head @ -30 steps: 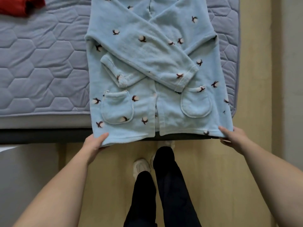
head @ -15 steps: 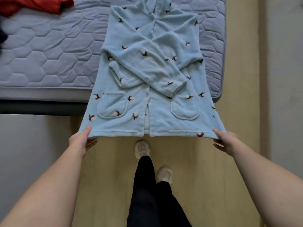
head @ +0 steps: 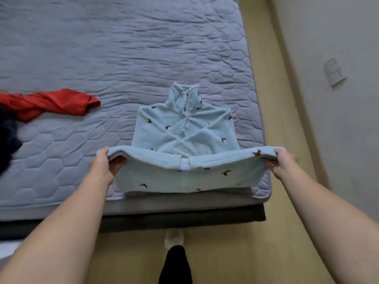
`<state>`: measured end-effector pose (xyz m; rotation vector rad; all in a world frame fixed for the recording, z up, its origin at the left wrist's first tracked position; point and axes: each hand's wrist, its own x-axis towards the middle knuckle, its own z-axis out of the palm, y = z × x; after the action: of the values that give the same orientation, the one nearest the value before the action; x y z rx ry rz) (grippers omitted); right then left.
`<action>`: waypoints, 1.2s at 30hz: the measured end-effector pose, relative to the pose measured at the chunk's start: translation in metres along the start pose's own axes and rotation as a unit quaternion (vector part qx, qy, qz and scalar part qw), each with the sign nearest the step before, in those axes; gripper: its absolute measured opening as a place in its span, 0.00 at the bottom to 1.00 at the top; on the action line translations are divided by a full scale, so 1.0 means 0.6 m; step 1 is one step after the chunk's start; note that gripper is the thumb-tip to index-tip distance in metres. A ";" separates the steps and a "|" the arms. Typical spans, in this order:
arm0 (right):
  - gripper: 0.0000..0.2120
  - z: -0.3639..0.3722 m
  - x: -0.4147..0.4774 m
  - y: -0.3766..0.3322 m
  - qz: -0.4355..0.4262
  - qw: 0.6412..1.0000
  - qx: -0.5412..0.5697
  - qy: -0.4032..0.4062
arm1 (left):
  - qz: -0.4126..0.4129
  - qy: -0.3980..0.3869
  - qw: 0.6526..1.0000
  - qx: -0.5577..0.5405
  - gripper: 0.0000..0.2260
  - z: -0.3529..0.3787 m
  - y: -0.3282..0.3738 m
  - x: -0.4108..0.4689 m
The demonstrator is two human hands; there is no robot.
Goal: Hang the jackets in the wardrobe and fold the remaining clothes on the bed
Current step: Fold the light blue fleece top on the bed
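Whereas the hem had hung off the bed (head: 143, 58) a moment earlier, the left grip (head: 103, 162) and right grip (head: 281, 162) each pinched a hem corner of the blue fleece top (head: 184, 130), raised over its crossed sleeves; the halving fold was judged under way. Beyond lay a red garment (head: 51, 103) on the quilt, with the wall (head: 328, 119) to the right.

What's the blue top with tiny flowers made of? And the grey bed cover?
The light blue flower-print top looks like thick fleece: matte, fuzzy, with plump rounded edges. The grey quilted mattress cover is probably smooth fabric over padding: stitched hexagons puff up.
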<state>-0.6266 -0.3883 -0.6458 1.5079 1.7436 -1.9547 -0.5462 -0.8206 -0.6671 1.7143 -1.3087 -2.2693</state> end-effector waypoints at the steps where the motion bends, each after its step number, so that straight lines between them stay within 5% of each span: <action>1: 0.17 0.045 0.020 -0.032 -0.032 0.999 0.012 0.007 | 0.020 -0.011 1.000 -0.006 0.12 0.040 0.035 0.032; 6: 0.32 0.222 0.116 -0.116 -0.127 0.989 -0.023 -0.071 | 0.124 -0.124 0.980 0.097 0.12 0.206 0.139 0.175; 9: 0.36 0.249 0.162 -0.042 -0.134 0.965 -0.217 -0.052 | 0.171 -0.019 0.943 0.286 0.23 0.199 0.087 0.251; 13: 0.30 0.190 0.193 0.127 -0.110 0.914 -0.391 0.018 | 0.074 0.070 0.909 0.404 0.32 0.095 -0.033 0.292; 16: 0.36 0.161 0.209 0.185 0.012 0.934 -0.341 0.110 | -0.009 0.040 0.932 0.361 0.27 0.054 -0.082 0.306; 19: 0.32 0.166 0.224 0.187 0.121 0.987 -0.086 0.060 | -0.021 -0.046 0.960 0.277 0.15 0.059 -0.091 0.300; 21: 0.29 0.169 0.229 0.184 0.095 0.993 -0.039 0.054 | 0.007 -0.039 0.960 0.277 0.16 0.062 -0.092 0.295; 25: 0.25 0.134 0.204 0.197 0.049 0.993 -0.059 0.087 | 0.034 0.005 0.938 0.344 0.20 0.023 -0.105 0.258; 32: 0.23 -0.039 0.077 0.303 0.148 0.970 -0.152 0.117 | -0.063 0.044 0.893 0.443 0.20 -0.128 -0.183 0.109; 36: 0.22 -0.085 0.043 0.323 0.168 0.911 -0.360 0.113 | -0.110 0.071 0.888 0.441 0.19 -0.164 -0.216 0.065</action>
<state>-0.4844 -0.3983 -0.7886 1.6169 1.8249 -0.8445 -0.4250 -0.8135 -0.7825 2.2779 -2.4503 -1.6337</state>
